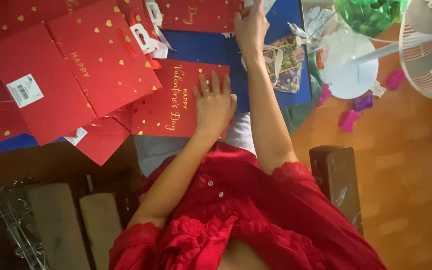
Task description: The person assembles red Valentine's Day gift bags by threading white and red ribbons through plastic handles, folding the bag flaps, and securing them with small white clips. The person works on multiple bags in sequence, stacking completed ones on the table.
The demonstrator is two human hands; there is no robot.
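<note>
the left hand (pixel 215 102) lies flat, fingers spread, on a red gift bag (pixel 168 100) with gold hearts and script, lying on the blue table (pixel 211 47). the right hand (pixel 250 27) reaches to another red bag (pixel 198 14), grip unclear.

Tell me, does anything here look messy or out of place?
Yes. The red gift bags lie in a loose, overlapping heap at mixed angles, and small pink and purple pieces are scattered on the wooden floor near the fan.
</note>
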